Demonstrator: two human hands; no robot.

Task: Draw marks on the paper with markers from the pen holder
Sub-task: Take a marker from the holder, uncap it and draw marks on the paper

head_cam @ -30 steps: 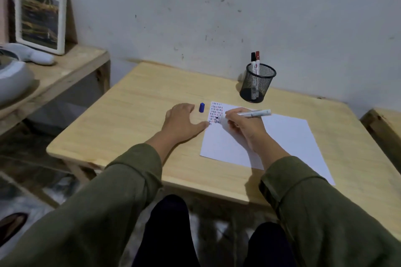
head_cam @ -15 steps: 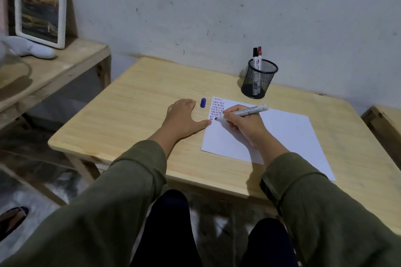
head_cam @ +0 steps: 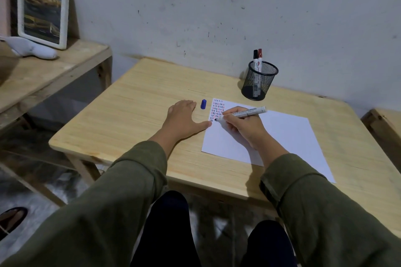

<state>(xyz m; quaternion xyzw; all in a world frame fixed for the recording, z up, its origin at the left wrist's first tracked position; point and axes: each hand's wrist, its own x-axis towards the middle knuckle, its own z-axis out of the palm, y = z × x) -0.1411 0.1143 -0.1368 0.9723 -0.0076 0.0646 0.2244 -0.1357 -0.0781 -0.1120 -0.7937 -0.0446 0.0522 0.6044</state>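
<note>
At the small wooden table [head_cam: 134, 115], your right hand [head_cam: 246, 127] was closed around a white marker [head_cam: 243, 113], fingers pinching the barrel near its dark tip, which met the paper [head_cam: 288, 134] at the lower edge of a block of short marks [head_cam: 217, 109] in the sheet's far left corner. The barrel slanted up and to your right, its back end clear of your knuckles. Your left hand [head_cam: 184, 120] lay flat on the wood with fingers spread and nothing in it, the thumb reaching the paper's left edge. A blue cap [head_cam: 203, 104] stood apart on the table between that hand's fingertips and the marked corner. The black mesh pen holder [head_cam: 259, 81] sat near the wall beyond the paper, with a black-capped marker [head_cam: 255, 55] and a red-capped marker [head_cam: 260, 54] standing upright in it, side by side. Both your sleeves [head_cam: 130, 180] were olive green. A framed picture [head_cam: 43, 6] leaned against the wall on the side shelf [head_cam: 65, 67] to your left.
</note>
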